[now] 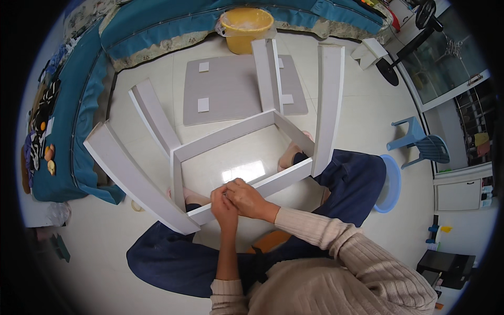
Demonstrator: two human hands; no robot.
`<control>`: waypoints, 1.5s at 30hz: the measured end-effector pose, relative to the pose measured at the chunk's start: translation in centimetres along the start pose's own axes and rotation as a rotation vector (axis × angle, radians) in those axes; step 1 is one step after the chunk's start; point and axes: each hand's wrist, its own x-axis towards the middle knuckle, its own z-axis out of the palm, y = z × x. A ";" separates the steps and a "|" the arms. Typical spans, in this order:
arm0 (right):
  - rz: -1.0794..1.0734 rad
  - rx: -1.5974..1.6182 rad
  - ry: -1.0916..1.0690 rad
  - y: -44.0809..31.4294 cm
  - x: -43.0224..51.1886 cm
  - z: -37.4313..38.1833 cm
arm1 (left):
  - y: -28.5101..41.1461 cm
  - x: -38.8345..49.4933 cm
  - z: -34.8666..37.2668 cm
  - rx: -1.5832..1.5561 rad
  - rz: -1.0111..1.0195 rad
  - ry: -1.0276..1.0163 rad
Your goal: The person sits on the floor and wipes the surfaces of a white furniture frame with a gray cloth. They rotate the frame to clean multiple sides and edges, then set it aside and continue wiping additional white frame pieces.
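A pale grey wooden frame, rectangular with angled legs at its corners, stands on the floor between my bent legs. At its near rail my left hand and my right hand meet, fingertips bunched together. Whether a small thing is pinched between them is hidden. The near left leg slants out to the left, and the near right leg rises at the right. Beyond the frame a grey board with rounded corners lies on the floor, with several small white squares on it.
A yellow bin with a plastic liner stands beyond the board, against a teal-covered sofa. To the right are a white stool, a black fan, a blue plastic chair and a blue basin. A tape ring lies at the left.
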 end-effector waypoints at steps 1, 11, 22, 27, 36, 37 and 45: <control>0.003 -0.023 -0.002 -0.3 0.1 0.0 | -0.2 0.2 -0.4 -0.008 -0.027 0.022; 0.151 -0.379 -0.086 7.9 -6.2 -12.1 | -0.4 -0.5 0.5 0.046 0.035 0.031; -0.036 -0.138 0.072 1.0 -2.6 -3.3 | -1.8 -0.1 -0.9 -0.034 -0.022 0.064; 0.625 0.043 0.000 4.9 -7.3 -12.0 | -1.0 0.1 -0.7 -0.032 -0.037 0.085; 0.507 2.123 0.414 3.3 -10.8 -9.3 | 7.9 0.2 -0.1 -0.824 -0.517 -0.277; 0.506 2.195 0.403 3.0 -10.7 -8.8 | 8.9 0.3 -0.4 -0.934 -0.613 -0.332; 0.536 1.893 0.485 -0.6 -8.6 -10.4 | 11.5 -3.0 0.6 -0.143 -0.159 -0.297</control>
